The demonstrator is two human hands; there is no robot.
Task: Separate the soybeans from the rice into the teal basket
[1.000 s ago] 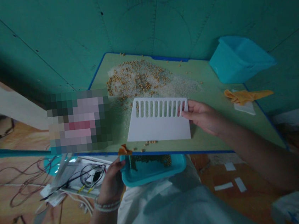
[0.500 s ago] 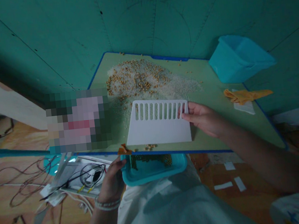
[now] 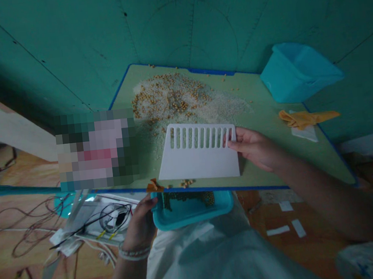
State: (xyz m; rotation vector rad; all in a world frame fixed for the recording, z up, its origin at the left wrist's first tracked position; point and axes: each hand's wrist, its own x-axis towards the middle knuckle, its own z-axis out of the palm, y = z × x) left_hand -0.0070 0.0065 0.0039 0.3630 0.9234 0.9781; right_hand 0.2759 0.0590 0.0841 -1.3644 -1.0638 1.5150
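Observation:
My right hand (image 3: 254, 146) pinches the right end of a white plastic scraper (image 3: 199, 164) with a row of slots along its far side. The scraper is on the table's near part, close to a few yellow beans (image 3: 187, 183) at the front edge. My left hand (image 3: 140, 222) grips the left side of a teal tray (image 3: 181, 220) just below that edge; beans show inside, though the table hides its far part. Beyond the scraper spreads a heap of yellow beans mixed with small pale grains (image 3: 171, 95).
The blue-edged table (image 3: 263, 171) stands against a green wall. A turquoise bin (image 3: 295, 77) is at its back right, with an orange cloth (image 3: 304, 118) nearer. A pixelated patch covers the left side. Cables (image 3: 25, 223) lie on the floor at the left.
Hardly anything differs. Both hands keep their holds on the scraper and the tray, and the scraper has shifted only very slightly; the heap looks the same.

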